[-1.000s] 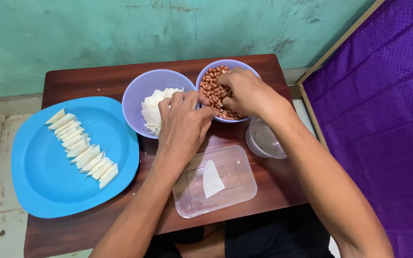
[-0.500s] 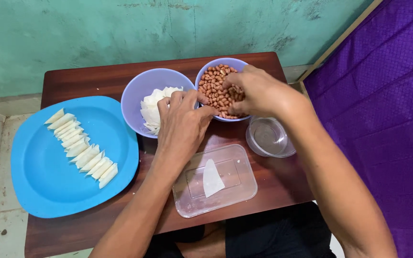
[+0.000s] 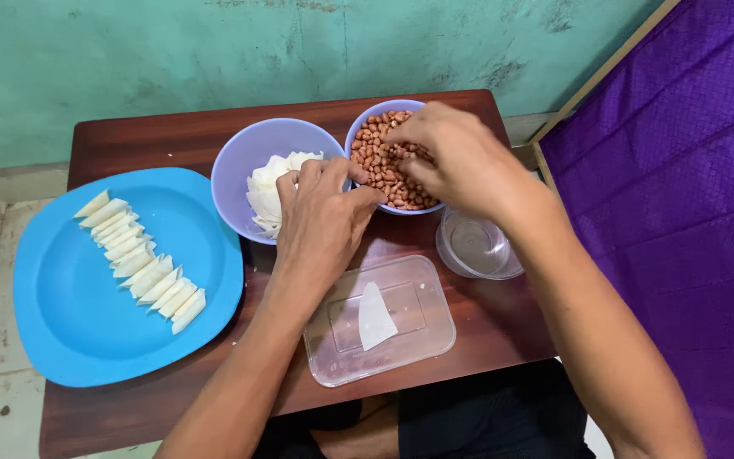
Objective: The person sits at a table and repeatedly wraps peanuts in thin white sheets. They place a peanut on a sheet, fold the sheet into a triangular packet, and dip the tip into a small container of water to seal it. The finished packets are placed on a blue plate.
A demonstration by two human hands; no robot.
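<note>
My left hand [image 3: 323, 217] rests on the table between the two bowls, fingers curled shut against the thumb; whatever is inside them is hidden. It touches the rim of the lilac bowl [image 3: 244, 153], which holds a pile of white wrapper pieces [image 3: 267, 191]. My right hand [image 3: 456, 157] hovers over a second lilac bowl [image 3: 367, 119] full of brown peanuts [image 3: 384, 174], with its fingertips pinched together among the nuts.
A blue plate [image 3: 70, 314] at the left carries a row of several folded white cones [image 3: 142, 272]. A clear rectangular lid [image 3: 409, 340] with one white wrapper [image 3: 374, 316] lies near me. A small clear round container [image 3: 479, 246] stands right of it. Purple cloth [image 3: 681, 170] borders the right.
My right hand has slid from the left part of the peanut bowl toward its right side, uncovering more nuts. My left hand has stayed in place.
</note>
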